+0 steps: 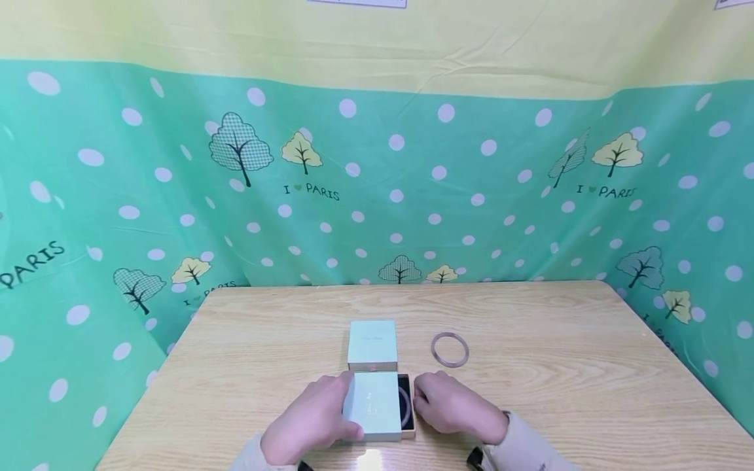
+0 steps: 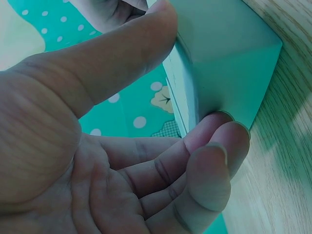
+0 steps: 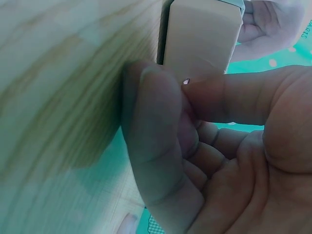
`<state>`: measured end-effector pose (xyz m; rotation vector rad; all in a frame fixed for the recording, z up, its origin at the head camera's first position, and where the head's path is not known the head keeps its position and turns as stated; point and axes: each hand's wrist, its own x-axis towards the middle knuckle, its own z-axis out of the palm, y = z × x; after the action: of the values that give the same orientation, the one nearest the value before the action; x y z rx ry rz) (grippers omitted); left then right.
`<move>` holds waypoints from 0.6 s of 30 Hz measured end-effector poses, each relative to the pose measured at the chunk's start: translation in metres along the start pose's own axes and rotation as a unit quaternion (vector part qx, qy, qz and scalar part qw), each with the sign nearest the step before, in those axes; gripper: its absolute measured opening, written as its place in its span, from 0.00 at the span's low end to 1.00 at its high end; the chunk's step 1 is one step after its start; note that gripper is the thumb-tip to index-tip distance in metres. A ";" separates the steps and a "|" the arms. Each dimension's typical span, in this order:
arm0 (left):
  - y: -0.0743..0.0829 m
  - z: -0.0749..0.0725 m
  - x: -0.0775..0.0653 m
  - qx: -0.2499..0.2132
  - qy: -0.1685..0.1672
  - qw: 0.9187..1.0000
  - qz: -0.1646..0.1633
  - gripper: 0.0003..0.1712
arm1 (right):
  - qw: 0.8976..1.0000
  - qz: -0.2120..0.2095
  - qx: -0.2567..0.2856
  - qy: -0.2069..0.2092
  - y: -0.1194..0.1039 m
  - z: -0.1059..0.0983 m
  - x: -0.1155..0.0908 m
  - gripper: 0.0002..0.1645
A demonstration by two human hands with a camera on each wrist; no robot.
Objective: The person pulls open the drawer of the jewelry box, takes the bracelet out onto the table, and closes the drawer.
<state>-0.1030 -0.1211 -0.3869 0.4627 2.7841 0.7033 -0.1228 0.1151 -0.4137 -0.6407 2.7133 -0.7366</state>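
A pale mint drawer-style gift box (image 1: 374,407) lies near the front of the table. My left hand (image 1: 315,415) grips its outer sleeve from the left, thumb and fingers against the edges; the left wrist view shows the sleeve (image 2: 234,63) close up. The drawer (image 1: 410,428) sticks partly out to the right, and a purplish bangle (image 1: 404,407) inside it is half hidden under the sleeve. At the drawer's end (image 3: 202,39), my right hand (image 1: 450,400) pinches the small pull tab between thumb and forefinger; the fingers mostly hide the tab.
A second mint box (image 1: 373,341), closed, stands right behind the first. Another purplish bangle (image 1: 450,349) lies flat on the wooden table (image 1: 548,347), back right of the boxes. A green patterned curtain (image 1: 377,163) hangs behind the table and along its sides.
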 end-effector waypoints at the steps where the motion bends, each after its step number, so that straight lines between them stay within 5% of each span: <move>1: 0.000 0.000 0.000 0.000 0.000 1.000 0.002 0.41 | 1.000 0.000 0.001 0.000 0.000 0.000 0.000 0.15; 18: -0.001 0.002 0.000 -0.005 0.010 1.000 0.013 0.37 | 1.000 -0.004 0.016 0.003 0.008 -0.003 -0.004 0.15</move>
<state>-0.1027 -0.1210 -0.3890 0.4942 2.7972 0.7325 -0.1233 0.1242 -0.4146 -0.6427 2.7003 -0.7841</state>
